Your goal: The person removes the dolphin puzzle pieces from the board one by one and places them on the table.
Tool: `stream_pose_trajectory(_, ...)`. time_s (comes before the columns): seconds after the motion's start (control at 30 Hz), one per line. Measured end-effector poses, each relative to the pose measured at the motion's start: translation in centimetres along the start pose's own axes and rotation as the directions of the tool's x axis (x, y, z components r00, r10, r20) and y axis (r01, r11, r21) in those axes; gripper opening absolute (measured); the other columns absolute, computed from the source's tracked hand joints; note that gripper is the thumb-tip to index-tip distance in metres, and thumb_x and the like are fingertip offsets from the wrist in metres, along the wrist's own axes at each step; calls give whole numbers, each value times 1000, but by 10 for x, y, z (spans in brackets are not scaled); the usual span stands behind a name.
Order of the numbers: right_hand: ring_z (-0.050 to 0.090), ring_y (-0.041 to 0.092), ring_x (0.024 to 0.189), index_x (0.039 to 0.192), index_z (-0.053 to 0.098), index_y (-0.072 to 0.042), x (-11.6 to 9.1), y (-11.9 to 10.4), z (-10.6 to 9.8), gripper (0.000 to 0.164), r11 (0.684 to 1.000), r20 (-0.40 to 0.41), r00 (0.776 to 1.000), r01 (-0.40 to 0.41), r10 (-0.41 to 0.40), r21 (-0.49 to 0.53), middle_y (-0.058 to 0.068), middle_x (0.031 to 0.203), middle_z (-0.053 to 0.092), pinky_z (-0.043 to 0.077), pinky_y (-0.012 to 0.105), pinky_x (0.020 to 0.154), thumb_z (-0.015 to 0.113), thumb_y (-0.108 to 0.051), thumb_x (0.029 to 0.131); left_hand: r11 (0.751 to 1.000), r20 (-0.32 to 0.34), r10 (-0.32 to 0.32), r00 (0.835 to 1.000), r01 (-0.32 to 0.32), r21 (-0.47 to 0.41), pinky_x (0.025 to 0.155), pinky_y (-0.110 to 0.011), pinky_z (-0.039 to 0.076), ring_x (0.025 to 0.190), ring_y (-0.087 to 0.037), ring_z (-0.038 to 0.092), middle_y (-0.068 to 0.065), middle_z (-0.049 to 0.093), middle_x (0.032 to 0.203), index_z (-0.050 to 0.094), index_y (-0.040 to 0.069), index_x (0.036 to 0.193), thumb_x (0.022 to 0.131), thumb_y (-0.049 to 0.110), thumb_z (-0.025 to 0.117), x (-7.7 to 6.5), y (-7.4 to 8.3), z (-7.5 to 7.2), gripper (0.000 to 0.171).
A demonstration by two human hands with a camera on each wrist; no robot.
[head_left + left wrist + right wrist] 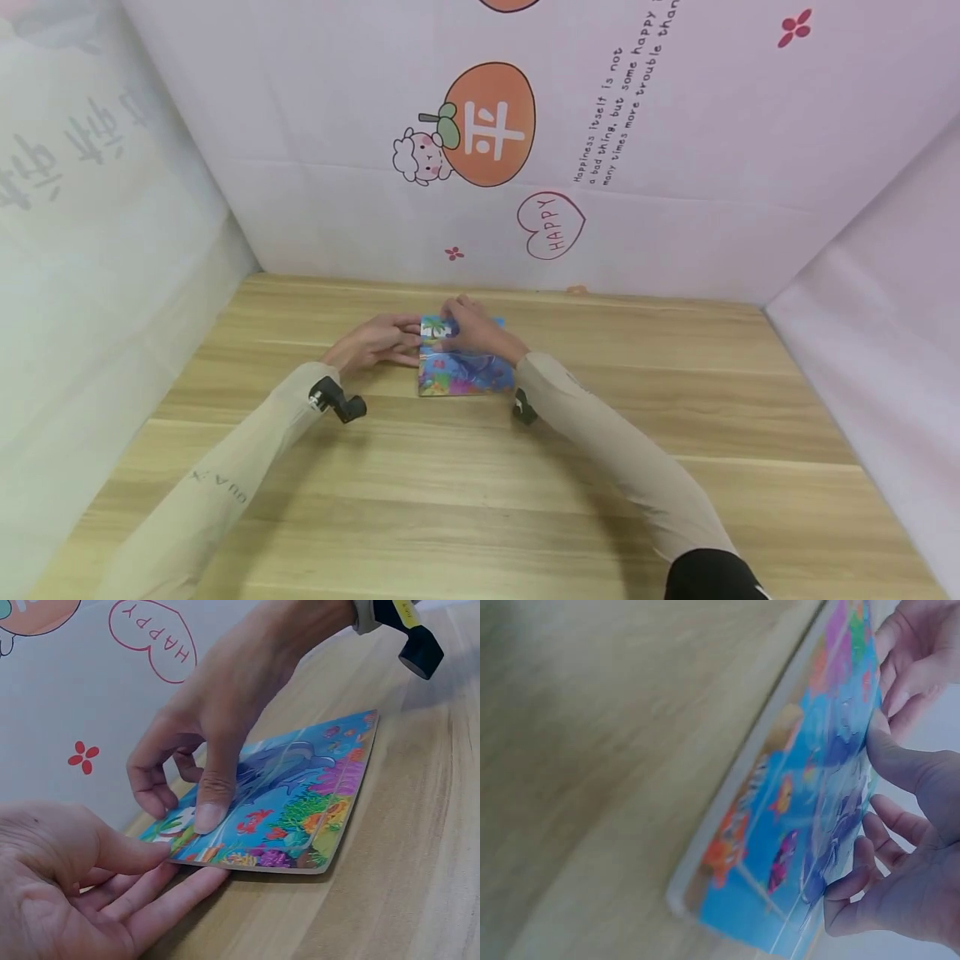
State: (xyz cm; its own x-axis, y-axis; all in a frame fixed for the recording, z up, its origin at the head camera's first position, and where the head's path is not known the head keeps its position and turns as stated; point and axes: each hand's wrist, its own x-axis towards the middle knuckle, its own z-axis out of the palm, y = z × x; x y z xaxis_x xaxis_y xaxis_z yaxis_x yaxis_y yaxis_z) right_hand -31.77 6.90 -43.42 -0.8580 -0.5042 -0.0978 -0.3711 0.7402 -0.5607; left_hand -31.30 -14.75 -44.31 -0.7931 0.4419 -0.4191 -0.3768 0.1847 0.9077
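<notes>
In the head view, the board [468, 382], a bright sea picture, lies on the surface [450, 492] close to the back wall [360, 225]. The left hand [378, 340] is at its left edge, and the right hand [480, 329] reaches over its upper part. Working this near the wall leaves little room for the knuckles, so small, low movements should serve better than sweeping ones.

In the left wrist view, the left thumb [135, 855] sits at the top of the board's edge with the fingers [169, 915] below it, so that edge is held lightly between them. This makes a sensible anchor: a gentle hold should steady the board without bending it. The right thumb [211, 814] rests on the face near the same edge, its fingers curled towards the far side. Pressure there is best spread through the pad, not dug in with the nail.

In the right wrist view, the right thumb and fingers stand apart along the board's side. Glossy streaks cross the picture, perhaps clear film; the view is soft, and I cannot tell whether the right fingers pinch any of it. If it is film, a slow, shallow pull, with the left hand bracing, would be safest.
</notes>
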Motion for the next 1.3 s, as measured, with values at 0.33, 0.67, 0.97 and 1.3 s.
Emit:
stream_pose_trajectory(0.33, 45, 32, 121, 128, 49, -4, 3, -3, 0, 55, 999, 17, 1000, -26, 26, 30, 13, 128, 49, 48, 45, 110, 82, -27, 92, 998, -49, 47, 998, -45, 39, 93, -34, 66, 108, -27, 66, -23, 43, 147, 31, -2, 161, 103, -5, 54, -3, -7, 5, 62)
stream_pose_trajectory(0.67, 49, 34, 124, 134, 53, -5, 1, -3, 2, 56, 1000, -41, 999, 12, -12, 17, 15, 135, 52, 48, 46, 112, 83, -25, 91, 992, -48, 89, 995, -84, 96, 92, -30, 66, 104, -21, 69, -26, 46, 149, 28, -1, 162, 100, -3, 62, -1, -13, 5, 70)
stream_pose_trajectory(0.97, 56, 31, 113, 135, 54, -5, 1, 1, 5, 49, 995, -73, 994, 84, -81, 50, 19, 125, 58, 56, 41, 97, 79, -14, 94, 990, -67, 93, 993, -85, 112, 91, -28, 65, 109, -23, 68, -27, 48, 150, 23, 0, 164, 99, -3, 65, 3, -14, 4, 77)
stream_pose_trajectory(1.3, 65, 33, 107, 129, 54, -3, 0, 9, 7, 36, 974, -136, 990, 77, -48, 215, 22, 120, 62, 62, 39, 92, 72, -7, 98, 991, -7, 92, 996, -91, 97, 90, -36, 67, 99, -20, 70, -21, 51, 137, 25, 3, 165, 101, 1, 63, -1, -7, 0, 74)
